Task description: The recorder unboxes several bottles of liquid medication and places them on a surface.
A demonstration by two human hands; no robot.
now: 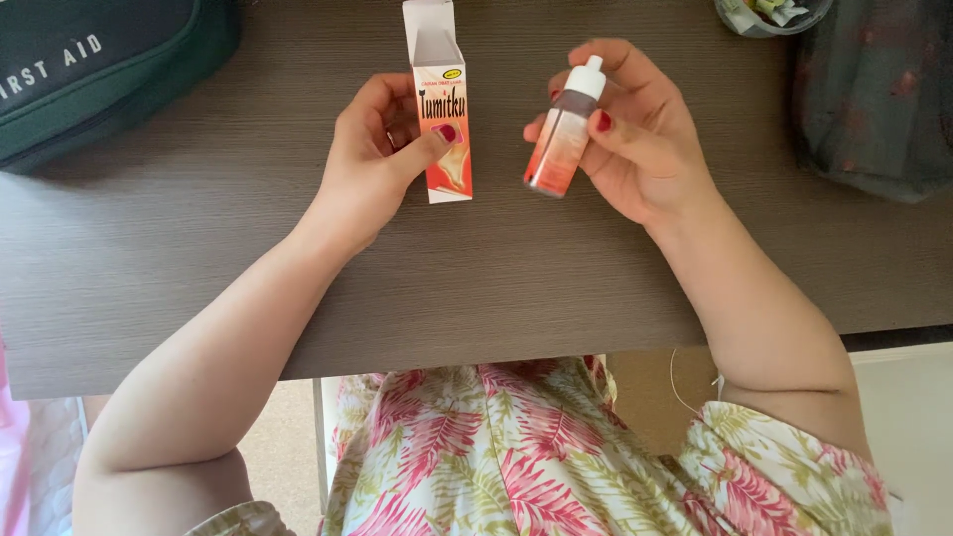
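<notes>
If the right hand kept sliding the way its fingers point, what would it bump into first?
The right hand, holding a small bottle, points left, so it would probably first meet the open carton held by the left hand; heights are hard to judge.

You are looking down on a dark brown desk (199,248) with a fine horizontal wood grain, its front edge running across the lower half of the view. Soft daylight falls across the top, paler toward the left. At the far left corner sits a dark green zipped pouch (89,69) with white lettering. At the far right lies a dark grey patterned cloth bag (874,99), and just beside it the rim of a small container (769,15) holding crumpled bits. Below the desk edge you see pale beige floor (283,447).
</notes>
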